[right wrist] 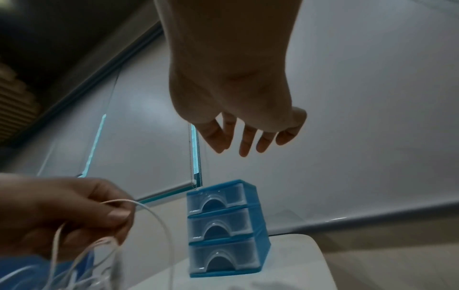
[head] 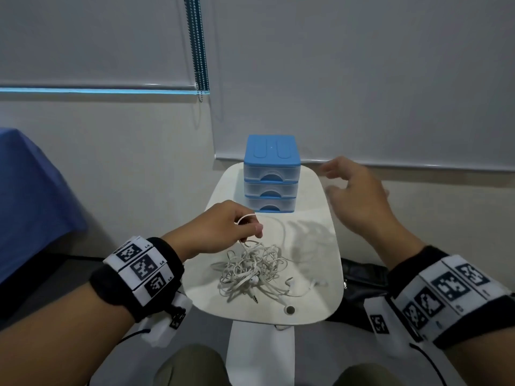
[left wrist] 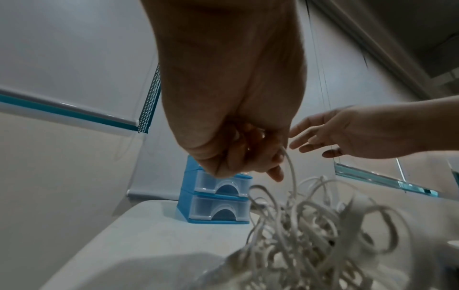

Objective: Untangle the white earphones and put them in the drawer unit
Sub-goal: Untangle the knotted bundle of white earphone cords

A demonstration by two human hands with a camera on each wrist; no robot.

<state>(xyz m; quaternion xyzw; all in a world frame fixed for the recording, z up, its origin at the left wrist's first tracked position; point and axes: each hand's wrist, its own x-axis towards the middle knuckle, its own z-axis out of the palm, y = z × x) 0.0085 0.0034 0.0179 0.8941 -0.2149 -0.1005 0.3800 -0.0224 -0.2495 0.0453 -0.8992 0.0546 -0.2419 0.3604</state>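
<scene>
Pinching one loop of cord, the left hand (head: 223,229) lifts it over the earphones (head: 255,273), a messy pile on the worktop (head: 315,246) in front of the drawers (head: 271,174). Its grip is tight on the cord. Loose and holding nothing, the right hand (head: 359,193) hangs near the drawers. Slow, soft pulls should work best; hard tugs may tighten knots.

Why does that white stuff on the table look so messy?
The white earphones lie in one knotted heap on the white table, loops crossing every way. The left hand pinches one strand up from it. The right hand hovers open. The drawer unit has all three drawers closed.
</scene>
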